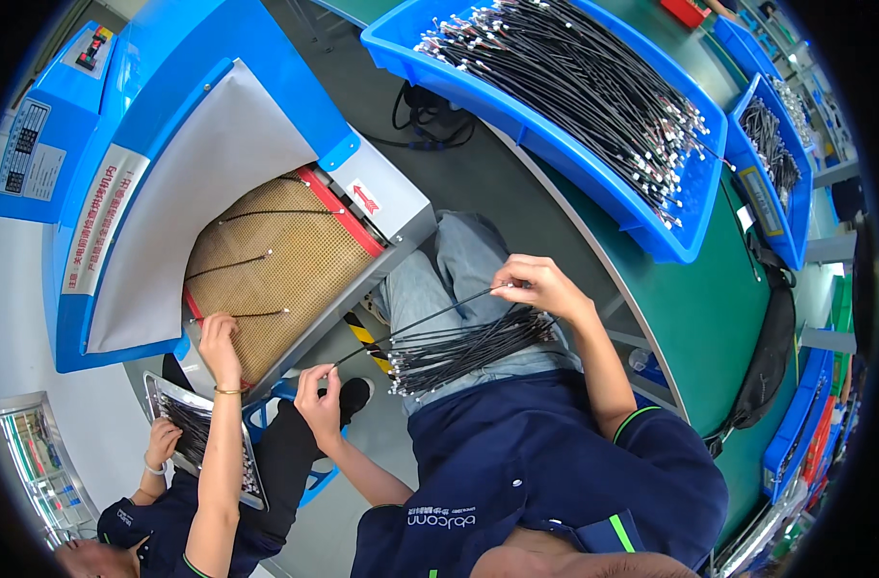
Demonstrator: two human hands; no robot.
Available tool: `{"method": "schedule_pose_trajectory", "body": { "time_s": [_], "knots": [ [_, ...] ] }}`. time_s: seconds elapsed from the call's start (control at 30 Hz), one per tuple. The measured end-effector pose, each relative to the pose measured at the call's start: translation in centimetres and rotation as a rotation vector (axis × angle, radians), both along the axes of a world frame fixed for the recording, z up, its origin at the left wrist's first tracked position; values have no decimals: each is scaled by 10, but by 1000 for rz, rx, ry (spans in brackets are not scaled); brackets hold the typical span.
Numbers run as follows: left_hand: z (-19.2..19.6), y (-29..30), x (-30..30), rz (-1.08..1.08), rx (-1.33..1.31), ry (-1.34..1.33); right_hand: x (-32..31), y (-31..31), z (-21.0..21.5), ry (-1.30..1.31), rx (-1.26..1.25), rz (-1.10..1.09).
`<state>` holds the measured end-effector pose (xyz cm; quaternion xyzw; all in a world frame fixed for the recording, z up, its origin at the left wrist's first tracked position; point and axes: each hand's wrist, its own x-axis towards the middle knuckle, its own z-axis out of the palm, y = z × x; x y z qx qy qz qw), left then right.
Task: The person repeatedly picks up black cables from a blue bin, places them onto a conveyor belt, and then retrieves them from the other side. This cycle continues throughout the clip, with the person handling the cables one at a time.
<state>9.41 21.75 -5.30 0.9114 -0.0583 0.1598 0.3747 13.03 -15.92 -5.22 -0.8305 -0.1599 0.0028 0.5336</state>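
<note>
Pinching both ends of a black cable (415, 323), the left hand (319, 409) and right hand (547, 289) hold it nearly straight, on a slant over the lap (468, 252). The right thumb and index finger are pressed together on one end, near the lap's right edge; the left thumb and index finger close on the other end, past the lap's left edge, with the remaining fingers curled. A bundle of black cables (473, 354) lies across the lap, reaching toward both edges. A blue bin (545, 125) full of similar cables sits along the left edge of the green surface (670, 308). A co-worker's hand (220, 349) reaches over the left edge of a mesh belt (300, 275).
</note>
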Motion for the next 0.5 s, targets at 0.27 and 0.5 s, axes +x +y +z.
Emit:
{"method": "schedule_pose_trajectory", "body": {
  "time_s": [0.27,0.5],
  "knots": [
    [-3,2,0,-9,-9,-2,-1,-2,-1,13,8,13],
    [4,6,-6,26,10,-8,4,1,7,72,13,131]
  ]
}}
